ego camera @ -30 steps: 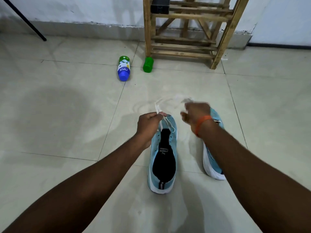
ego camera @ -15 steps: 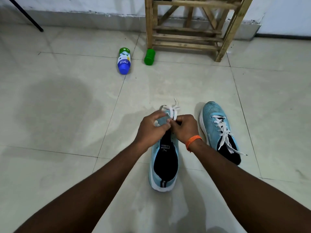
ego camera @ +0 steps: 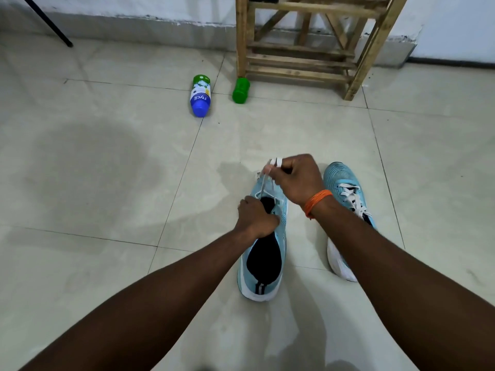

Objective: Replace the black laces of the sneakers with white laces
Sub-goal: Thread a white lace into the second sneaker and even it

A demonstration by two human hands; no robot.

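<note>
The tiled floor (ego camera: 107, 183) lies open across the whole left half, and a wide bare stretch runs ahead of the shoes. A wooden rack (ego camera: 294, 62) stands at the far edge against the wall. Just in front of its left leg lies a green bottle (ego camera: 241, 90), with a blue-capped bottle (ego camera: 200, 96) on its side beside it. A black pole (ego camera: 45, 20) slants down to the floor in the far left corner. All of these are well apart from the hands.

The nearer sneaker (ego camera: 265, 263), light blue with a black lining, sits on the floor in the middle with its toe pointing away. The second sneaker (ego camera: 342, 180) stands just to its right, already threaded with its own white lace, and the right forearm partly hides it.

The left hand (ego camera: 255, 218) rests on the nearer sneaker at the left edge of its opening, fingers curled down over the upper to grip it. Whether they also pinch a strand cannot be told. The right hand (ego camera: 297, 180), with an orange band (ego camera: 317, 202) at the wrist, is raised above the toe. Its fingers are clenched round the white lace (ego camera: 266, 182). Short loops stick out past the knuckles, and a strand runs down from the fist to the front eyelets.
</note>
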